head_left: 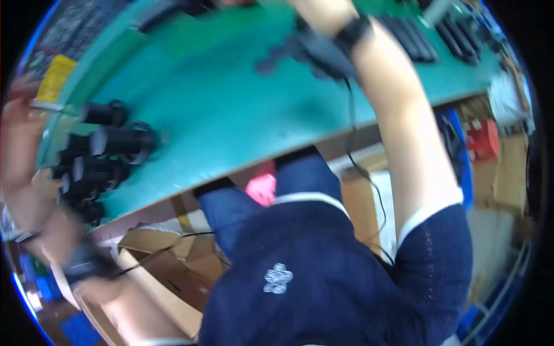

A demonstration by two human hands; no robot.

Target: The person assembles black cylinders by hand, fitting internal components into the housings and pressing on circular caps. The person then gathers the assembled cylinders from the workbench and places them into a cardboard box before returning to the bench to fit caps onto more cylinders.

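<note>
My left hand [55,222] is at the left end of the green table, smeared by motion, beside a cluster of black cylindrical parts [121,141] with ring-like ends. Whether it grips one of them cannot be made out. My right arm stretches to the far side of the table. My right hand [323,12] is cut off by the upper edge of the view, its fingers hidden. Below its wrist is a blurred dark mass [323,55], with small dark round pieces [266,66] to its left. Each wrist wears a black band with a cable.
Several black tubes [407,39] lie at the back right of the green table [219,109]. A blurred forearm [20,150], whose owner is unclear, shows at the far left near a yellow card [56,78]. Cardboard boxes [167,271] stand below the table; a red object [482,140] is at right.
</note>
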